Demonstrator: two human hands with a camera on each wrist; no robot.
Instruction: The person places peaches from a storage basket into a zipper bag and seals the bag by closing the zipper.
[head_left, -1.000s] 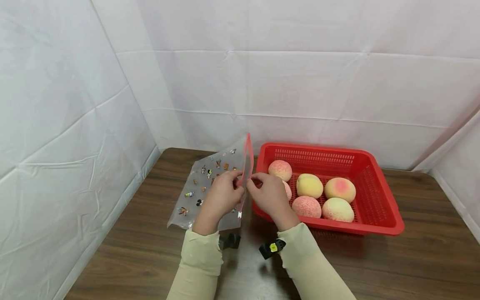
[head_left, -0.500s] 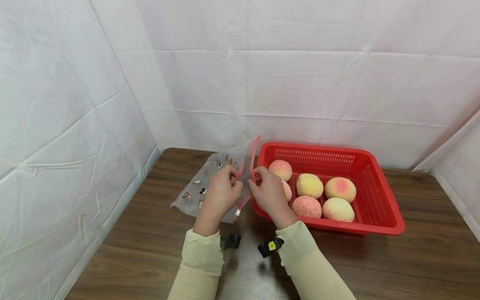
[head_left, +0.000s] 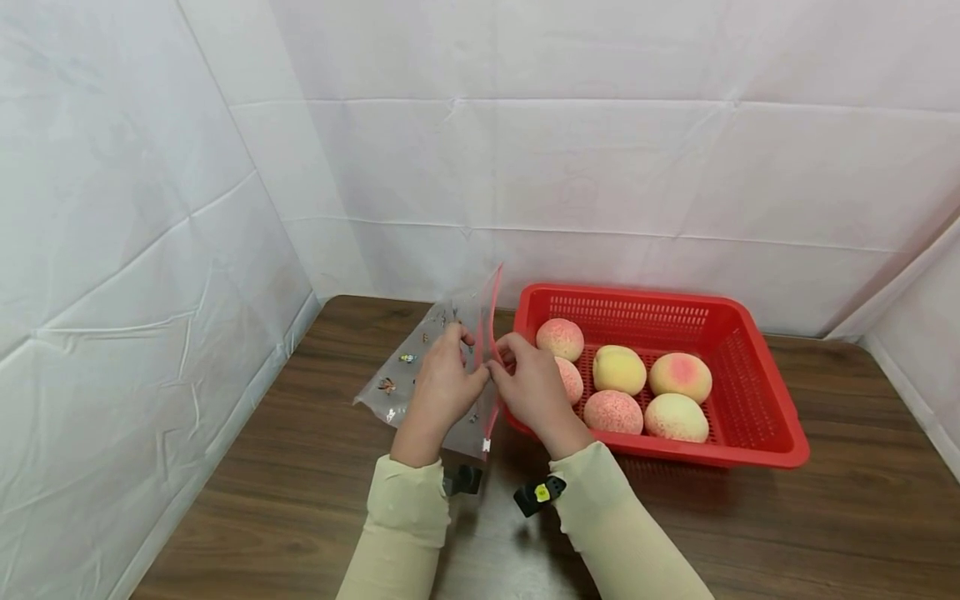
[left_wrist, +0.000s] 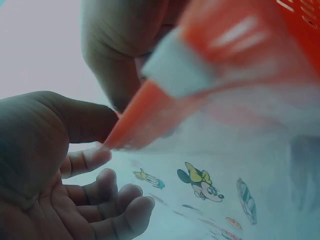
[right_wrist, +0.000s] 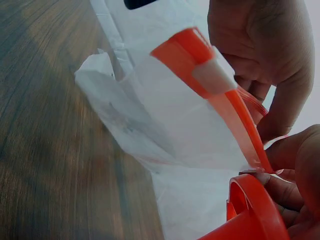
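Left hand (head_left: 442,379) and right hand (head_left: 536,385) pinch the bag (head_left: 405,377) by its red edge (head_left: 492,304) — the left wrist view alone reveals a bow-wearing cartoon mouse (left_wrist: 202,186).

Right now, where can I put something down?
On the wooden table, front left between white cloth and left sleeve, or front right between red basket and right sleeve. The middle's crowded: left hand and right hand pinch the zip bag.

White sheeting (head_left: 600,175), seemingly cloth, backs a wood-grain table (head_left: 277,517).

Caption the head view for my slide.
Both hands pinch a printed slider bag beside a red basket of peaches.
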